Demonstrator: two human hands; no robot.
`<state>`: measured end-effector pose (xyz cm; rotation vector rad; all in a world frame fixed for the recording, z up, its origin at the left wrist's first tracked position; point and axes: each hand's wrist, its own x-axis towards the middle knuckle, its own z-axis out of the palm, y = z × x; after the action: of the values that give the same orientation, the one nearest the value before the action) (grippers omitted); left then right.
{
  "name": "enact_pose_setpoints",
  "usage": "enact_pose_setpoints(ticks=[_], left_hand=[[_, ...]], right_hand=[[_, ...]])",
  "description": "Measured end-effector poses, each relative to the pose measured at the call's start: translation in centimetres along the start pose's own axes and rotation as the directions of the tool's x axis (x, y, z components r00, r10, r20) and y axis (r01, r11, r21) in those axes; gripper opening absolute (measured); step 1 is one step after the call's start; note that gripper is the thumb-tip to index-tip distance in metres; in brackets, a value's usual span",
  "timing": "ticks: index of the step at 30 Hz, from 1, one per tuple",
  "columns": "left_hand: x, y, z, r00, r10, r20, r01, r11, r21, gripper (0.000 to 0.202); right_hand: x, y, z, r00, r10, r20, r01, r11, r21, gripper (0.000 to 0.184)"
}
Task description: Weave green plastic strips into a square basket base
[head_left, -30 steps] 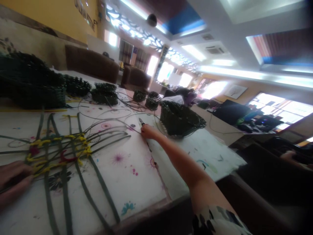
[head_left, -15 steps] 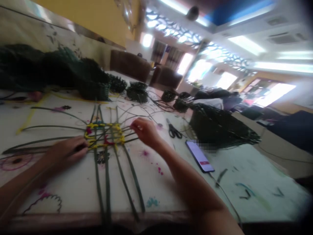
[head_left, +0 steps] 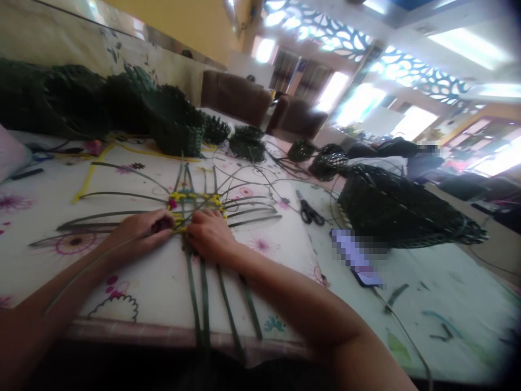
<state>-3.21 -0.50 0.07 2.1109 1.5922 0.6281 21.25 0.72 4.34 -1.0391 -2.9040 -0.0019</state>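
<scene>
A half-woven base of dark green strips [head_left: 198, 200], bordered by yellow strips [head_left: 195, 194], lies flat on the floral cloth. Loose green ends [head_left: 205, 293] fan out from every side of it. My left hand [head_left: 152, 225] is curled at the base's lower left corner, and a thin green strip [head_left: 97, 254] runs from it back over the forearm. Across the lower middle lies my right hand [head_left: 209, 233], fingers bent down onto the weave beside the left fingertips. Its fingertips are partly hidden, as is the weave beneath.
Dark green woven baskets [head_left: 175, 119] stand along the back left. A large dark woven basket [head_left: 391, 206] lies at the right, near black-handled scissors [head_left: 311, 212] and a phone [head_left: 356, 258] with a cable [head_left: 401, 331]. Strip scraps [head_left: 442, 331] dot the pale green surface.
My right hand has moved from the strips at the base's right side leftward onto its lower middle, close to my left hand. The camera view has shifted, so the scene sits differently.
</scene>
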Motion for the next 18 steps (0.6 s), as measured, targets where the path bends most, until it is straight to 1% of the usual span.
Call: enact_pose_setpoints(ticks=[3,7,13,18], left_hand=[[0.2,-0.2,-0.3,1.0,0.015,0.027,-0.013,0.998,-0.056,0.039],[0.5,-0.4,-0.6,0.999,0.042,0.017,-0.04,0.994,-0.101,0.035],[0.8,-0.9,-0.2,1.0,0.022,0.002,-0.021,0.988,-0.152,0.037],[0.7,-0.8,-0.1,1.0,0.026,-0.015,-0.028,0.983,-0.179,0.041]], right_hand=[[-0.3,-0.3,0.7,0.999,-0.021,-0.039,0.021,1.0,-0.005,0.024],[-0.5,-0.4,1.2,0.995,-0.061,-0.074,0.06,0.998,-0.004,0.021],[-0.2,-0.3,1.5,0.998,-0.041,-0.045,0.041,0.999,0.01,0.021],[-0.2,-0.4,1.6,0.996,-0.009,-0.094,0.014,0.999,0.05,0.023]])
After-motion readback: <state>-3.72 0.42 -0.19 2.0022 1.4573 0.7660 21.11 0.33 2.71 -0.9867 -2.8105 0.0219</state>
